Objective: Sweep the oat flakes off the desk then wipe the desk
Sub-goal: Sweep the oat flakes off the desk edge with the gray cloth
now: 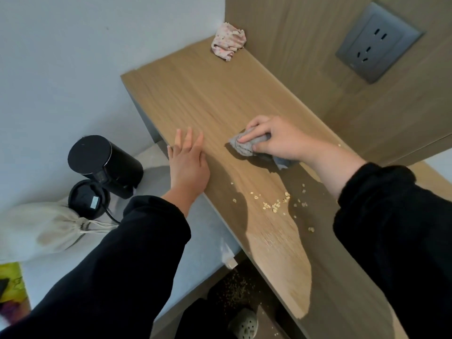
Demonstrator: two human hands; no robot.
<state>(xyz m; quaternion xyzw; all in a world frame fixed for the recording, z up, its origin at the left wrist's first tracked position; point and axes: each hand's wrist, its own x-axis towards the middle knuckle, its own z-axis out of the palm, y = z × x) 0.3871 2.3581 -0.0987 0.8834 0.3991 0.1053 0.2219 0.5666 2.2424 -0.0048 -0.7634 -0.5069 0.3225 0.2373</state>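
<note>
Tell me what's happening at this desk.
A person is cleaning the desk. The right hand grips a grey cloth pressed to the top, while the left hand lies flat at the edge. Oat flakes lie scattered nearer the person, and more are on the floor below. A spotted cloth sits in the far corner.

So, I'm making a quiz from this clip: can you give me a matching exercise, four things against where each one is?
Things: 1 grey cloth; 2 pink cloth; 3 oat flakes; 4 socket.
Places: A on the wall panel; B far corner of the desk; C under the right hand; D on the desk by the right sleeve.
Pairs: 1-C, 2-B, 3-D, 4-A.
</note>
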